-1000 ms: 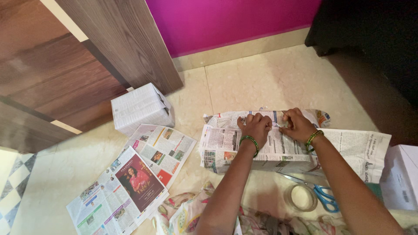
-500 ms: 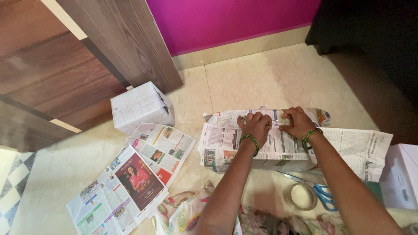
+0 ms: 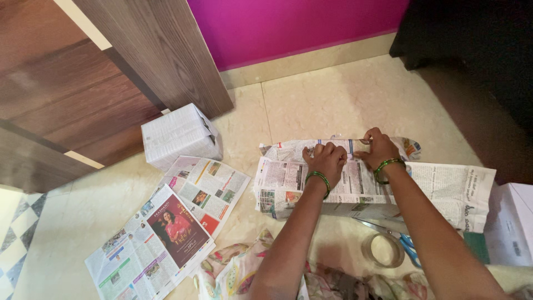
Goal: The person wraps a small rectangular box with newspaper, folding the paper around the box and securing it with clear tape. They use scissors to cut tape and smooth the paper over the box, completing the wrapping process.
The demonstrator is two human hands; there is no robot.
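Note:
A box partly wrapped in newspaper [image 3: 311, 186] lies on the tiled floor in front of me. My left hand [image 3: 326, 159] presses down on the folded paper on its top, fingers bent. My right hand [image 3: 377, 149] pinches the paper's edge at the far side of the box, beside a strip of clear tape that runs along the seam. Both wrists wear green bangles. The loose end of the newspaper sheet [image 3: 461, 189] spreads out to the right.
A box wrapped in newspaper [image 3: 179, 136] stands at the left by a wooden door [image 3: 83, 83]. Loose newspaper pages [image 3: 166, 233] lie on the floor. A roll of clear tape [image 3: 383, 250] and blue-handled scissors [image 3: 402, 241] sit near my right arm. A white box [image 3: 513, 222] is at the right edge.
Both hands have stayed on top of the package; the fingers shifted slightly along the paper's seam. Nothing else moved.

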